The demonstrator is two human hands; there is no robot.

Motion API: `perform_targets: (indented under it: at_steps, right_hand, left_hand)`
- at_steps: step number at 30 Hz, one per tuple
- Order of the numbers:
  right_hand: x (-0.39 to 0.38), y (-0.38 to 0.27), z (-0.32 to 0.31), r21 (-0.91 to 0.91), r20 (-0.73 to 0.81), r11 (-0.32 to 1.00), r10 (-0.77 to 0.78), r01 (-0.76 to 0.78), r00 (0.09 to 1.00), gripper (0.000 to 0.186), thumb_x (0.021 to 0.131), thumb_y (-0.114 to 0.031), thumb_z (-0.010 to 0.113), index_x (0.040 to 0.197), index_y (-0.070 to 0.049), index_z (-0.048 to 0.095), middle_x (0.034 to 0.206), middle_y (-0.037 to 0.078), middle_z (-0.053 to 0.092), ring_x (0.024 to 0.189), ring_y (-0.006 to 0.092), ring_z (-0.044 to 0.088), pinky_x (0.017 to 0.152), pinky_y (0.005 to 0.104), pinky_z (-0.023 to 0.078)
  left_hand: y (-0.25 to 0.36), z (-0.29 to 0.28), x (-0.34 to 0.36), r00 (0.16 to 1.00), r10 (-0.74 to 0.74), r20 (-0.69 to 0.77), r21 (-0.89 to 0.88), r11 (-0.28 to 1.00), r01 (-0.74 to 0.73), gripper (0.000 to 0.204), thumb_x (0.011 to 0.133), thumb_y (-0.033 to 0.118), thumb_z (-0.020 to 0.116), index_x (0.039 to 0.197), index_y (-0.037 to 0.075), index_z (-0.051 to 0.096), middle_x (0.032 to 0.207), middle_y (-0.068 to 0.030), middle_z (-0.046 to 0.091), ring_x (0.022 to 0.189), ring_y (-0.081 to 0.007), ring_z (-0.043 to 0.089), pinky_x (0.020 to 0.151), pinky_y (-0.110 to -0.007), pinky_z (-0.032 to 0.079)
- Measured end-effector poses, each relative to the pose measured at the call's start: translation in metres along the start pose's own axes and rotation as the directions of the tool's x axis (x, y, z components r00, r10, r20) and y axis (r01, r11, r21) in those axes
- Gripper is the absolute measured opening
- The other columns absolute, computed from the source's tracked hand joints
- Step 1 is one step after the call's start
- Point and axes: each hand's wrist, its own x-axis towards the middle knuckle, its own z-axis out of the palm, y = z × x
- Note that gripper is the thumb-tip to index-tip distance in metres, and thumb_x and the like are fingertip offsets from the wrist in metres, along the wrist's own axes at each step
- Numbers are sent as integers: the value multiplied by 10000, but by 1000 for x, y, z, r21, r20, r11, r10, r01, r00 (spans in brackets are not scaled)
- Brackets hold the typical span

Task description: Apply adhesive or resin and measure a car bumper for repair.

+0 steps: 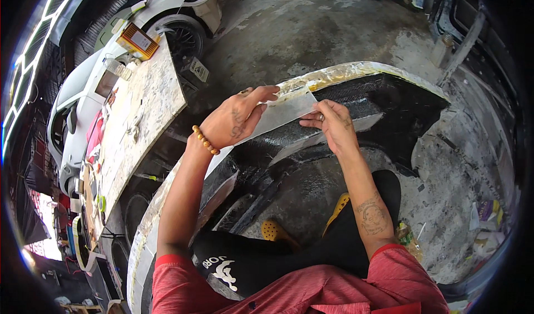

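Note:
A long curved body panel (400, 122) spans the view, black woven inside with a pale, yellow-stained edge. A translucent whitish sheet (283, 109) lies along that edge between my hands. My left hand (236, 119), with a bead bracelet, rests at the sheet's left part, index finger and thumb apart; what lies under its fingers is partly hidden. My right hand (334, 119) pinches the sheet's right end between thumb and fingers, just inside the pale edge.
A paint-spattered board (161, 80) at left carries a yellow tin (138, 39) and plastic bottle (117, 68). Silver car bodies (78, 147) stand behind it. Dark panels (450, 19) lean at upper right. My yellow clogs (275, 230) are on the concrete floor (289, 19).

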Motion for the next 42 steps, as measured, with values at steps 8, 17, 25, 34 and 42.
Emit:
perform_targets:
  at_steps: [8,17,25,34,42]
  right_hand:
    - [0,-1,2,4,12,1000,0,0,1000,224,1004,-172,569,888,11,627,848,110,672,808,222,719,765,359,620]
    - [1,0,4,2,0,1000,-14,14,1000,238,1006,-182,566,843,-13,605,851,114,685,793,205,704,749,360,624]
    - [2,0,4,8,5,1000,-10,10,1000,245,1006,-183,565,846,-1,605,848,109,672,787,205,699,742,364,630]
    - [4,2,6,-5,12,1000,-4,4,1000,226,1010,-179,560,880,-3,616,887,117,681,806,218,701,763,389,628]
    - [3,2,7,2,29,1000,-5,5,1000,212,1013,-184,567,906,-11,626,910,114,685,831,230,701,786,412,622]
  left_hand:
    - [-4,23,33,993,116,-15,-38,993,-116,338,957,0,508,1294,-12,487,1128,-204,692,1061,-408,644,903,-469,518]
    - [0,20,36,996,39,80,-49,998,-36,444,919,-54,481,1361,-10,480,1171,-205,695,1107,-403,649,943,-452,511]
    - [-3,20,39,994,87,62,-1,996,-87,421,931,-42,492,1351,-17,492,1184,-210,687,1124,-402,642,961,-448,505]
    - [-3,22,46,992,108,58,55,992,-111,418,931,-33,498,1348,-7,500,1168,-177,696,1136,-389,613,972,-440,486]
    - [-5,20,49,991,124,52,77,989,-128,430,922,-33,508,1350,1,500,1173,-157,698,1115,-381,613,979,-441,469]
